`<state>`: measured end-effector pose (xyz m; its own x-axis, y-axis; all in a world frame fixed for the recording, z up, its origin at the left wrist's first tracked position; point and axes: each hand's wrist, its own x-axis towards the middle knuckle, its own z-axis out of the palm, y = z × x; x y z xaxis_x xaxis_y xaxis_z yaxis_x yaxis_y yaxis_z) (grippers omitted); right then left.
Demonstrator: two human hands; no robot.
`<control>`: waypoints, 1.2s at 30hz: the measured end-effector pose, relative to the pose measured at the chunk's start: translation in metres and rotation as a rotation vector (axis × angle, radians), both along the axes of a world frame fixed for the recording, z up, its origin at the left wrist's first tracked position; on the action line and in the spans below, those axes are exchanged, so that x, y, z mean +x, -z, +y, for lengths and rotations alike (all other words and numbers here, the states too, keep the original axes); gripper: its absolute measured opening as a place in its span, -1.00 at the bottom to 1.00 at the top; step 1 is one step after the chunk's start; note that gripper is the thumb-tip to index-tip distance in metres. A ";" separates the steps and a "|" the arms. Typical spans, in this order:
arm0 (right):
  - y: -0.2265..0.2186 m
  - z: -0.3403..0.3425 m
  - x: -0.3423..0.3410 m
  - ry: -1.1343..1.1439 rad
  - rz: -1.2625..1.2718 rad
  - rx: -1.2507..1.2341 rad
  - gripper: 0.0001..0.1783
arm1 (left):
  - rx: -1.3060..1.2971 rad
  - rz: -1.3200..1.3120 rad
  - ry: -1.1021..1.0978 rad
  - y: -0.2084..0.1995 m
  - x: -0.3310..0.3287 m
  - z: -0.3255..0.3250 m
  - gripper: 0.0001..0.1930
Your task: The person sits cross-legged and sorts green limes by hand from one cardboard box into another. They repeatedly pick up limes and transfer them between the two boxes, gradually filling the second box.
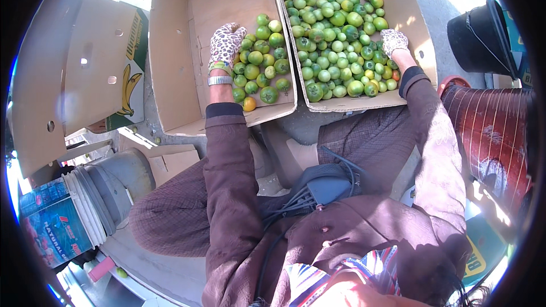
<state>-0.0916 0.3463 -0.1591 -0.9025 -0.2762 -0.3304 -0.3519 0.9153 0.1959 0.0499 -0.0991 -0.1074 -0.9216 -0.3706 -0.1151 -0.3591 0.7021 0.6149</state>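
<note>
Two open cardboard boxes stand side by side in front of me. Inside the left box (170,62), a cluster of green tomatoes (269,96) with a few yellowing ones lies along the right wall. My left hand (227,45), in a spotted glove, is at the left edge of this cluster with its fingers curled; what they hold is hidden. A much larger heap of green tomatoes (354,19), some turning orange, covers most of the right box (420,28). At the heap's right edge, my right hand (394,41), in a matching glove, has bent fingers against the tomatoes, their grasp hidden.
A black bucket (478,37) and a dark red ribbed container (492,136) are at the right. Flattened cardboard (85,68) leans at the left, above a grey bucket (122,182) and a blue printed bucket (57,222), both lying sideways. My bent legs are close to the boxes.
</note>
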 end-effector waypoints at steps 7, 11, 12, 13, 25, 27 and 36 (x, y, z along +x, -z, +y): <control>-0.086 -0.074 0.024 -0.079 0.337 -0.734 -0.57 | 0.892 0.215 0.135 -0.024 0.003 0.013 -0.65; -0.141 -0.166 0.072 -0.404 0.403 -0.994 -0.60 | 1.223 0.072 0.282 -0.054 0.007 0.034 -0.59; -0.144 -0.185 0.077 -0.513 0.457 -0.991 -0.61 | 1.217 0.085 0.259 -0.057 0.007 0.036 -0.61; -0.141 -0.206 0.081 -0.521 0.313 -0.979 -0.61 | 1.209 0.095 0.231 -0.057 0.008 0.037 -0.62; -0.057 -0.019 -0.001 0.113 0.404 -0.875 -0.60 | 1.045 -0.112 0.031 -0.005 -0.006 0.047 -0.64; -0.036 0.015 -0.005 0.316 0.209 -0.597 -0.62 | 0.983 -0.215 0.058 -0.005 -0.003 0.051 -0.60; -0.035 -0.034 0.011 0.197 -0.148 -0.351 -0.60 | 1.127 0.056 -0.190 -0.002 -0.004 0.020 -0.59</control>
<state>-0.0805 0.3127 -0.1242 -0.8994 -0.2220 -0.3766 -0.1645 0.9700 -0.1790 0.0456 -0.0795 -0.1056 -0.8759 -0.2168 -0.4310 -0.3527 -0.3219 0.8786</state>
